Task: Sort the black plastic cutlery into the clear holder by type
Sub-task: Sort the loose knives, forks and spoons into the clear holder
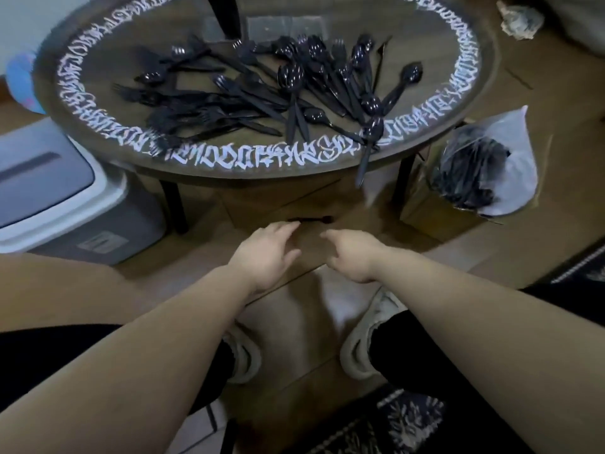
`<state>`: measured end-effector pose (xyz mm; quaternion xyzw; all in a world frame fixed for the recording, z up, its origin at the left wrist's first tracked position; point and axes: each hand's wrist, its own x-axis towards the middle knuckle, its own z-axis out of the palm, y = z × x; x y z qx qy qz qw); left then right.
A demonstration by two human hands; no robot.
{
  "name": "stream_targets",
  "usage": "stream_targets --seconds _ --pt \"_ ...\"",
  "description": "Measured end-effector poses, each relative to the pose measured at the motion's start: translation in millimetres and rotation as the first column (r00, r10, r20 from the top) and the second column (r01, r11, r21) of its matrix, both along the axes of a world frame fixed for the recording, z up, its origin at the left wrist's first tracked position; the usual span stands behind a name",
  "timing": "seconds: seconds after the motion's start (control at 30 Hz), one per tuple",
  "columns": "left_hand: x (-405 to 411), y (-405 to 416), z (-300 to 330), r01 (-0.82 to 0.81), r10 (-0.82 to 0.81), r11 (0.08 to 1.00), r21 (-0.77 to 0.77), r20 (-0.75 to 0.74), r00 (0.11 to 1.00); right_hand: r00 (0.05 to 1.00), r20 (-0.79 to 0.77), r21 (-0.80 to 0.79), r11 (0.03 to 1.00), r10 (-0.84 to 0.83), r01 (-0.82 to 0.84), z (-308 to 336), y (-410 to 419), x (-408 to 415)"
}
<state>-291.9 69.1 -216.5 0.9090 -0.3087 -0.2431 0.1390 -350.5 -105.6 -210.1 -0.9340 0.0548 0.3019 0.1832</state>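
A heap of black plastic cutlery (262,90), forks, spoons and knives mixed, lies spread over a low round table (458,109) with white lettering round its rim. One spoon (368,149) hangs over the table's near edge. A clear holder (284,27) stands blurred at the table's far side. Both hands reach down below the table's front edge toward the floor. My left hand (268,253) has relaxed, straight fingers and holds nothing. My right hand (350,255) is also relaxed and empty. A single black piece of cutlery (311,219) lies on the floor just beyond my fingertips.
A grey and white lidded bin (55,194) stands to the left of the table. At the right, a clear bag of more black cutlery (484,165) sits on a cardboard box. My two shoes (363,339) rest on the floor below, and a patterned rug (393,421) lies near them.
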Motion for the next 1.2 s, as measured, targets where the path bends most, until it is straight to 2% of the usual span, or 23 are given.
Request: stream_targets --seconds 0.1,0.23,0.43,0.67,0.73,0.87,1.07,1.2 --pt "19.4 -13.6 -48.2 0.020 -0.015 0.996 0.089 -0.067 0.998 0.997 -0.080 -0.001 1.000 -0.010 0.010 -57.8 -16.8 24.4" --pt "48.2 -30.8 -112.4 0.040 -0.017 0.983 0.181 -0.130 0.991 0.991 -0.132 -0.078 0.996 0.031 -0.042 -123.8 -36.7 59.9" --pt "64.0 -30.9 -177.6 0.062 -0.017 0.963 0.264 -0.167 0.986 0.983 -0.171 -0.093 0.992 0.066 -0.083 -181.4 -41.3 90.4" --pt "64.6 -10.4 -184.7 0.032 0.041 0.951 0.308 -0.227 0.973 0.992 -0.115 -0.130 0.989 0.057 -0.072 -217.8 -37.3 109.7" --pt "63.2 -8.0 -182.3 0.025 0.046 0.953 0.301 -0.228 0.973 0.989 -0.140 -0.126 0.990 0.047 -0.065 -222.9 -35.6 113.1" --pt "61.3 -4.9 -184.7 0.023 0.049 0.952 0.305 -0.227 0.973 0.975 -0.172 -0.141 0.976 0.144 -0.169 -224.9 -24.6 98.3" --pt "59.0 -0.4 -190.8 0.021 0.038 0.966 0.258 -0.219 0.975 0.952 0.089 -0.244 0.933 0.293 -0.265 -229.6 -19.4 79.4" --pt "64.5 -1.0 -192.0 0.039 0.020 0.966 0.256 -0.225 0.974 0.965 0.041 -0.196 0.949 0.260 -0.247 -235.6 -10.0 81.9"
